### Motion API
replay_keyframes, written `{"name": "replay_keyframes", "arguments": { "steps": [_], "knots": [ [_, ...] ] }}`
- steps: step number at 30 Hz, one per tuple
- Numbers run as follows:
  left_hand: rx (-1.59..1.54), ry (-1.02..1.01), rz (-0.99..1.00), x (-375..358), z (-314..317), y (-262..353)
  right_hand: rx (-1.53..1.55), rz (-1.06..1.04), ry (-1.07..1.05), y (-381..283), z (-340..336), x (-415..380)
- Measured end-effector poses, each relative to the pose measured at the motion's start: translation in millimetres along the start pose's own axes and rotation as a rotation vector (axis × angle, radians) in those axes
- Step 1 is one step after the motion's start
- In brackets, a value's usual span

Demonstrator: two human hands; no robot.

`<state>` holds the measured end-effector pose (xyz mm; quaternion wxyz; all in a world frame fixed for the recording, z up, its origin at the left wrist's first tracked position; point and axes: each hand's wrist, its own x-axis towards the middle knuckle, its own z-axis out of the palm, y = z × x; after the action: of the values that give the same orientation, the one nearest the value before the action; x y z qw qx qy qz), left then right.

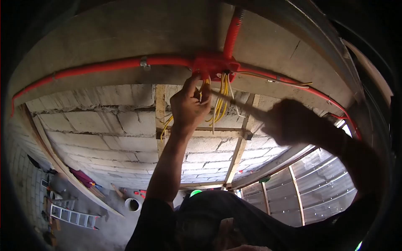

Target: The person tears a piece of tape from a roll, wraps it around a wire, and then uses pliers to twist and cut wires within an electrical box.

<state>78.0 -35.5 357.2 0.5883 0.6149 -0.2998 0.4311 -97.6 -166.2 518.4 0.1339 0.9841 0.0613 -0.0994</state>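
Note:
Overhead, a red junction box (215, 65) is fixed to the concrete beam. Yellow wires (226, 94) and a few white ones hang out of its underside. My left hand (190, 106) is raised to the left end of the box, its fingers closed around some of the yellow wires; more yellow ends (166, 127) stick out left of the wrist. My right hand (289, 121), dark and smeared by motion, is closed around a long slender tool (245, 108). The tool points left, its tip close to the left fingers and the hanging wires. Blur hides its exact kind.
Red conduits (117, 65) run left, right and upward from the box, with a metal clip (145, 62) on the left run. Behind is a block wall (130, 146) with wooden framing (238, 157). Far below are a ladder (73, 215) and a bucket (133, 204).

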Motion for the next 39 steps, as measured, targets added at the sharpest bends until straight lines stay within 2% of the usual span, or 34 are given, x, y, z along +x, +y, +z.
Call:
{"name": "replay_keyframes", "arguments": {
  "steps": [1,3,5,7,8,9,11,12,13,14,15,16,17,20,21,23,27,29,30,31,32,33,34,35,37,39],
  "knots": [
    [0.003,0.003,-0.005,-2,0,2,-0.117,-0.143,0.092,4,14,-13],
    [0.027,-0.008,-0.068,-2,3,3,-0.006,-0.085,0.300,29,55,-52],
    [-0.004,0.023,-0.086,-1,6,6,0.572,0.268,0.233,40,66,-93],
    [0.072,0.037,-0.084,-2,10,6,1.057,0.229,0.186,64,112,-113],
    [-0.012,0.048,-0.133,-4,14,7,1.505,0.004,0.275,64,137,-110],
    [-0.094,0.059,-0.182,-5,16,7,1.708,0.105,0.116,71,160,-109],
    [-0.231,0.010,-0.284,-8,15,3,1.742,-0.346,0.167,62,174,-84],
    [-0.217,-0.040,-0.300,-4,10,6,1.756,-0.338,0.164,58,188,-72],
    [-0.203,-0.042,-0.306,-3,7,12,1.768,-0.418,0.134,56,202,-57],
    [-0.329,-0.078,-0.416,-2,3,19,1.775,-0.510,0.101,53,208,-42],
    [-0.452,-0.108,-0.525,-1,-1,24,1.804,-0.425,-0.026,48,205,-32],
    [-0.570,-0.136,-0.560,-1,-5,26,1.788,-0.443,-0.032,44,205,-20],
    [-0.548,-0.123,-0.557,-2,-9,23,1.769,-0.462,-0.035,41,204,-8],
    [-0.576,-0.266,-0.382,-5,-15,19,1.767,-0.549,-0.018,31,192,21],
    [-0.437,-0.407,-0.412,-1,-23,21,1.762,-0.575,-0.027,27,188,29],
    [-0.331,-0.533,-0.347,7,-29,33,1.732,-0.595,0.020,22,182,42],
    [-0.402,-0.498,-0.309,6,-28,25,1.667,-0.563,0.023,15,179,54],
    [-0.384,-0.534,-0.420,6,-29,20,1.658,-0.590,0.033,11,188,63],
    [-0.418,-0.500,-0.495,6,-28,28,1.822,-0.703,-0.023,5,198,71],
    [-0.415,-0.502,-0.484,5,-27,31,1.982,-0.817,-0.084,-2,207,78],
    [-0.313,-0.494,-0.455,3,-26,31,2.001,-0.905,-0.133,-10,211,83],
    [-0.211,-0.483,-0.426,2,-25,30,2.084,-0.888,-0.248,-22,210,82],
    [-0.132,-0.465,-0.330,0,-23,28,2.067,-0.886,-0.280,-30,209,83],
    [-0.129,-0.466,-0.323,0,-23,27,2.052,-0.884,-0.313,-35,208,84],
    [-0.106,-0.409,-0.226,0,-24,27,1.965,-0.931,-0.304,-33,204,87],
    [-0.169,-0.409,-0.271,0,-24,28,1.864,-0.852,-0.176,-27,202,83]
  ]
}}
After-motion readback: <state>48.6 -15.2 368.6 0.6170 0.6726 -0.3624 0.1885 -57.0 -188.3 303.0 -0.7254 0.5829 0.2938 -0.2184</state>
